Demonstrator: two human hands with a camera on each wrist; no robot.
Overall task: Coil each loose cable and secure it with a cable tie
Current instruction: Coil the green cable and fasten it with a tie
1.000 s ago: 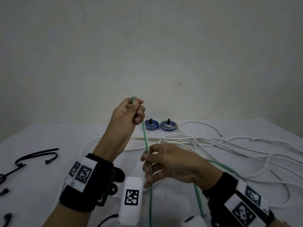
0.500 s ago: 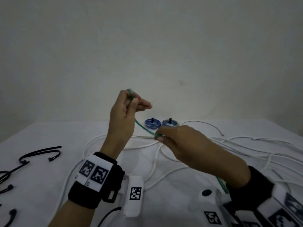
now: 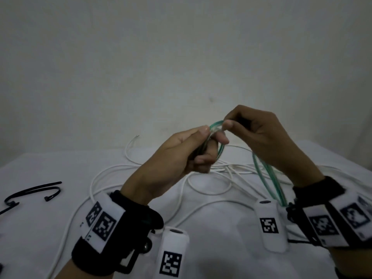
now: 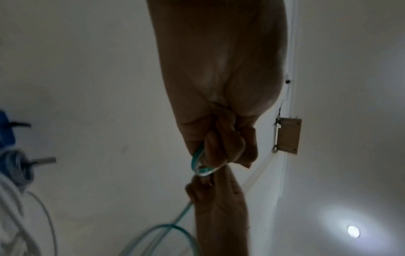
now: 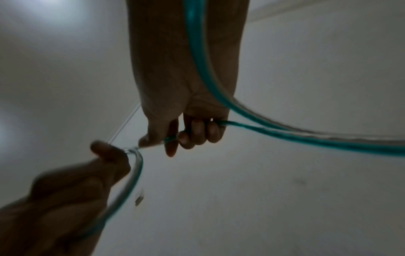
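Observation:
A thin green cable (image 3: pixel 267 178) is held up above the table between both hands. My left hand (image 3: pixel 181 156) has its fingers curled round a small loop of the green cable (image 4: pixel 198 166). My right hand (image 3: pixel 259 135) pinches the same cable just right of the left thumb, and the cable (image 5: pixel 263 131) passes under its curled fingers. From there two green strands hang down toward my right wrist. Loose white cables (image 3: pixel 203 178) lie tangled on the white table (image 3: pixel 40 228) below the hands. Black cable ties (image 3: pixel 34 191) lie at the left.
A white cable end (image 3: pixel 132 139) curls up at the back of the table. Two blue spools (image 4: pixel 13 166) show at the left edge of the left wrist view. A grey wall stands close behind the table.
My right hand has risen from the table's middle up to my left hand, bringing the green cable round into a loop. The left hand now holds doubled strands.

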